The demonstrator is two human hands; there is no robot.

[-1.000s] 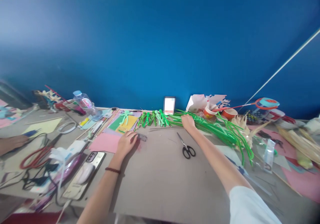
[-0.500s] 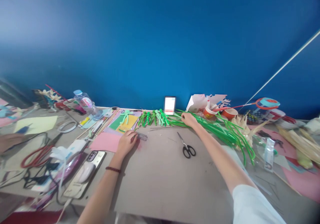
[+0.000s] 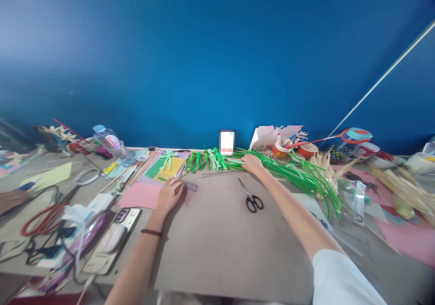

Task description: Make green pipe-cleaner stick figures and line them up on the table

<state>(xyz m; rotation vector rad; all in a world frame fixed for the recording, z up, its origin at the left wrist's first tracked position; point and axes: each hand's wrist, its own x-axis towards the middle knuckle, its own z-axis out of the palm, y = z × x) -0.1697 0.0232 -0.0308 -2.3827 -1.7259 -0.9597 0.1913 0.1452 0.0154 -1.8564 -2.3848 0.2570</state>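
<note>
My left hand [image 3: 171, 193] rests on the table with its fingers curled over one end of a short, clear ruler [image 3: 191, 186]. My right hand [image 3: 252, 163] reaches to the back of the table, its fingers closed on green pipe cleaners [image 3: 235, 164] at the left end of a long bundle [image 3: 288, 173]. Its fingertips are partly hidden. Between the hands, along the wall, lies a row of small twisted green pipe-cleaner figures [image 3: 205, 160]. Black-handled scissors [image 3: 253, 201] lie in front of my right hand.
Pink paper [image 3: 141, 195], a phone [image 3: 98, 262] with a white mouse [image 3: 114, 238] on it, and a bottle [image 3: 110, 142] are on the left. Another person's hand [image 3: 13, 200] is at far left. Paper cups [image 3: 307, 150] and corn husks [image 3: 404, 191] stand at right.
The view has shifted slightly, so most things appear a little further left. My right hand has moved slightly nearer, still at the pipe cleaners; my left hand stays by the ruler.
</note>
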